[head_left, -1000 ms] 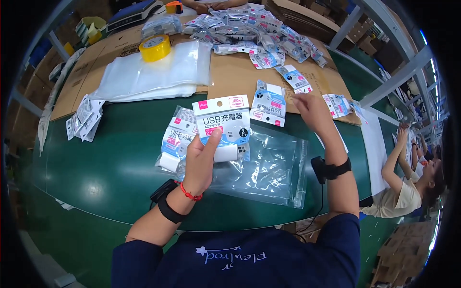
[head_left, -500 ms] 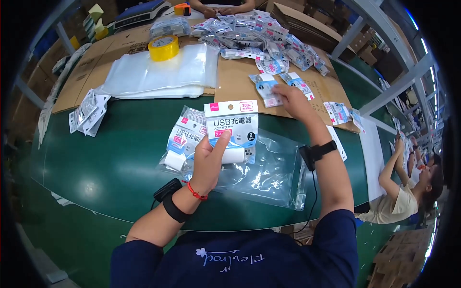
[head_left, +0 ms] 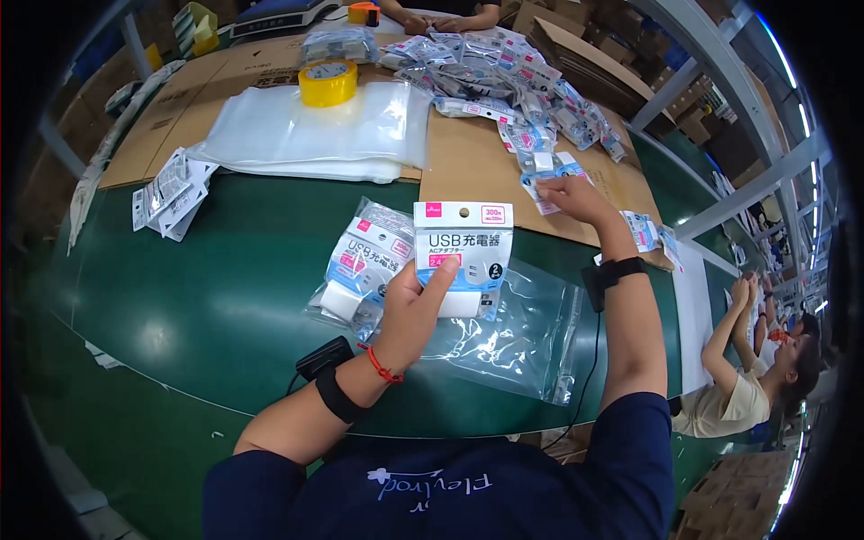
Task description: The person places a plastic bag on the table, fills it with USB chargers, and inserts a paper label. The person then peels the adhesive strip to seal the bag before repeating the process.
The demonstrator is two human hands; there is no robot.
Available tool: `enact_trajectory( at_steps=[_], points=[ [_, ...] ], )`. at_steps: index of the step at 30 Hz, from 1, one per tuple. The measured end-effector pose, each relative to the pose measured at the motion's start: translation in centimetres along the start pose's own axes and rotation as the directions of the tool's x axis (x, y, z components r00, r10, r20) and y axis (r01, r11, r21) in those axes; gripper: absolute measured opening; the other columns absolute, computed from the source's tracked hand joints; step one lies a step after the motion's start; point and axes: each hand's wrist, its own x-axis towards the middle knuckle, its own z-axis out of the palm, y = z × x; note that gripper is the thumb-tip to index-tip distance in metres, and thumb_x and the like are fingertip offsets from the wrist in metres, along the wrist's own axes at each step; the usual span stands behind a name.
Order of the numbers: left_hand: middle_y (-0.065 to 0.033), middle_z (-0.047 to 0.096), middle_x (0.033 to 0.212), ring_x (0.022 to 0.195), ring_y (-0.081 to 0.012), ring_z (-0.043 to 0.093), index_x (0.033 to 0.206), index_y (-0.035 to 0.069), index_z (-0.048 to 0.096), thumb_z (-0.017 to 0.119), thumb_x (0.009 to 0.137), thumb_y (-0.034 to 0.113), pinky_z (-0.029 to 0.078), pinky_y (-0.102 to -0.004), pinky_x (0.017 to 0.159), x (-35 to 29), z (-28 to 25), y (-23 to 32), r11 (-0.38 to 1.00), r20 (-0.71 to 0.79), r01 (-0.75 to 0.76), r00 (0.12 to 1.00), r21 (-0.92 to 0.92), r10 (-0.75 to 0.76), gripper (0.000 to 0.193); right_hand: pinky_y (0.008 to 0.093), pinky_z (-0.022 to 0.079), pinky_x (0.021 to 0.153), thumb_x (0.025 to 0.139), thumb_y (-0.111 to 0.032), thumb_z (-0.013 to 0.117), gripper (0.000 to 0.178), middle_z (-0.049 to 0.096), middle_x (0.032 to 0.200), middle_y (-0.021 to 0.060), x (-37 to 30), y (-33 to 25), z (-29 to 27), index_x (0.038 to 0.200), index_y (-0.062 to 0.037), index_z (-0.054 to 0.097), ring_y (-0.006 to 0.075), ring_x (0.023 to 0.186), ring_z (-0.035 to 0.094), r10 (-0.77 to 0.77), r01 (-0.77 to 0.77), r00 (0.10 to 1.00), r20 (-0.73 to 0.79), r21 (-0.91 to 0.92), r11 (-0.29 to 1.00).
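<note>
Two bare hands at work over a green table [head_left: 225,288], and both are busy with packaged chargers. Left hand [head_left: 409,315] is closed around the lower part of a white-and-blue charger pack [head_left: 463,236], thumb pressed flat across the front, hang-hole end pointing away from the person. Just left of that sits a second pack [head_left: 358,259], tilted and partly behind the hand — can't tell if the fingers catch it too. Near side and to the right, a clear plastic bag [head_left: 531,346] lies flat on the table. Right hand [head_left: 580,200] reaches farther out, fingers curled in with the tips at a pack [head_left: 543,164] on the cardboard sheet [head_left: 459,184]; can't tell whether it's actually gripped. Beyond that there's a big messy pile of packs [head_left: 490,76]. Over on the far left, a yellow tape roll [head_left: 328,85] sits on a stack of translucent bags [head_left: 297,135], and some white cards [head_left: 171,202] lie fanned near the left end — another person's hands [head_left: 436,24] rest at the far edge.
</note>
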Motion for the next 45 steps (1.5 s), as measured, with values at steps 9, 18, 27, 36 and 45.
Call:
enact_trajectory(
  at_steps=[9,18,27,36,45],
  points=[
    [-0.0061,0.066,0.097,0.084,-0.0077,0.06,0.109,-0.001,0.06,0.056,0.094,0.025,0.05,-0.0234,0.072,0.0,0.1,-0.7,0.998,0.038,-0.007,0.999,0.066,0.005,0.03,0.0378,0.047,0.084,0.084,-0.045,0.061,0.065,0.063,0.108,0.022,5.4,-1.6,3.7,0.125,0.0035,0.051,0.0319,0.096,0.062,0.382,-0.347,0.782,-0.493,0.166,0.923],
    [-0.0077,0.065,0.1,0.086,-0.0083,0.06,0.111,-0.002,0.058,0.057,0.093,0.019,0.049,-0.0229,0.074,-0.4,0.1,-0.1,0.98,0.043,-0.169,0.985,0.107,0.165,0.028,0.0368,0.045,0.092,0.085,-0.03,0.063,0.052,0.062,0.114,0.0158,3.6,-2.4,3.8,0.121,0.0041,0.05,0.0271,0.104,0.06,0.253,0.093,0.83,-0.497,0.57,0.816],
    [-0.0072,0.064,0.1,0.09,-0.0102,0.058,0.115,-0.001,0.055,0.061,0.091,0.019,0.047,-0.0263,0.079,-0.4,0.2,0.1,0.833,0.161,-0.374,0.927,0.408,0.338,0.032,0.036,0.042,0.098,0.089,-0.021,0.061,0.054,0.055,0.125,0.0112,-12.2,-12.1,5.6,0.133,-0.0002,0.04,0.0208,0.113,0.055,0.048,0.116,0.992,-0.114,0.992,-0.044],
    [-0.005,0.065,0.095,0.084,-0.008,0.059,0.11,0.0,0.057,0.062,0.09,0.023,0.047,-0.0229,0.072,-1.7,3.5,-1.1,0.945,0.153,0.159,0.966,0.286,-0.208,0.031,0.0315,0.039,0.1,0.093,-0.016,0.056,0.061,0.05,0.129,0.0109,-16.5,-12.6,9.0,0.143,-0.0022,0.024,0.0164,0.116,0.05,0.109,0.241,0.969,-0.223,0.949,-0.201],
    [-0.0029,0.064,0.092,0.08,-0.0058,0.057,0.109,0.001,0.057,0.059,0.093,0.022,0.047,-0.0216,0.069,-1.2,6.1,-2.8,0.916,0.249,-0.111,0.968,0.386,0.013,0.027,0.0309,0.041,0.096,0.094,-0.017,0.054,0.051,0.054,0.123,0.0103,-18.4,-11.8,9.1,0.139,-0.0027,0.033,0.0155,0.112,0.052,0.295,0.343,0.9,-0.319,0.939,-0.032]
  ],
)
